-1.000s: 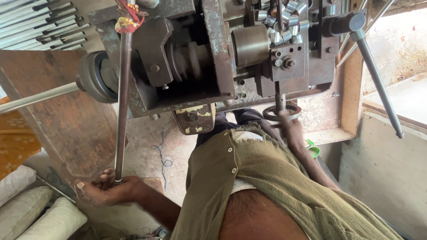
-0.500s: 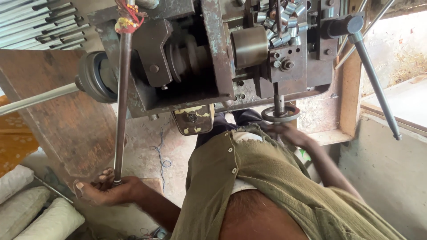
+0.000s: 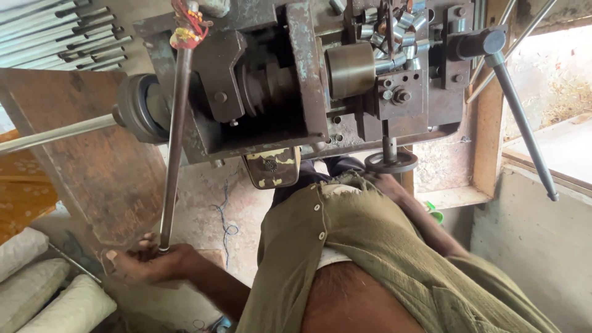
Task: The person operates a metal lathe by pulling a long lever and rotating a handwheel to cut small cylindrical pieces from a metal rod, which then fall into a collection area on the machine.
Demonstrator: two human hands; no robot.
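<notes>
Two hands work at a rusty machine (image 3: pixel 296 92). Nearest, an olive shirt (image 3: pixel 370 246) hides much of the right forearm. The left hand (image 3: pixel 148 264) is closed around the lower end of a long steel lever (image 3: pixel 172 148). Farther off, the right hand (image 3: pixel 385 183) sits just under a small round handwheel (image 3: pixel 390 163); its fingers are blurred, so I cannot tell its grip.
</notes>
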